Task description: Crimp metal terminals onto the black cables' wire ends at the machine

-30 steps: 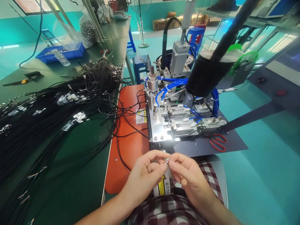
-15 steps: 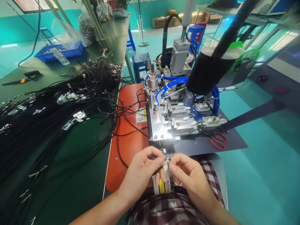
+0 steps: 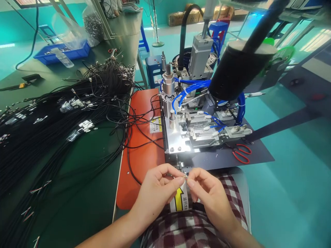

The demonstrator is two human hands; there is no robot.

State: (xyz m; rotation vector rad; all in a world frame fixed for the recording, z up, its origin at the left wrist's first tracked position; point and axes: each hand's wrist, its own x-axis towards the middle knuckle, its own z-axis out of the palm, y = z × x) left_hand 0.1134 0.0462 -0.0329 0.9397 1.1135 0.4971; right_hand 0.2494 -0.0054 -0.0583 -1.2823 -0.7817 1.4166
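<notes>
Above my lap, my left hand (image 3: pixel 161 184) is closed in a pinch on the end of a black cable (image 3: pixel 134 176), which runs down over the orange plate towards it. Thin wires (image 3: pixel 185 176) at that end show faintly between the fingertips of both hands. My right hand (image 3: pixel 208 189) pinches at these wires from the right, thumb against forefinger. The fingers hide most of the cable end. Just beyond the fingertips is the front of the metal machine (image 3: pixel 181 137), with a small metal track (image 3: pixel 181 165). Below my hands lies a label with a yellow arrow (image 3: pixel 178 199).
Bundled black cables (image 3: pixel 51 137) cover much of the green table (image 3: pixel 103 199) on the left. Red-handled scissors (image 3: pixel 242 153) lie on the dark base plate, right of the machine. A black cylinder (image 3: pixel 238 72) hangs over the machine. A blue tray (image 3: pixel 49 59) stands farther back.
My left thumb and forefinger have shifted slightly right, closer to my right fingertips. The other left fingers have curled in, uncovering more of the arrow label. Fewer wires show between the hands.
</notes>
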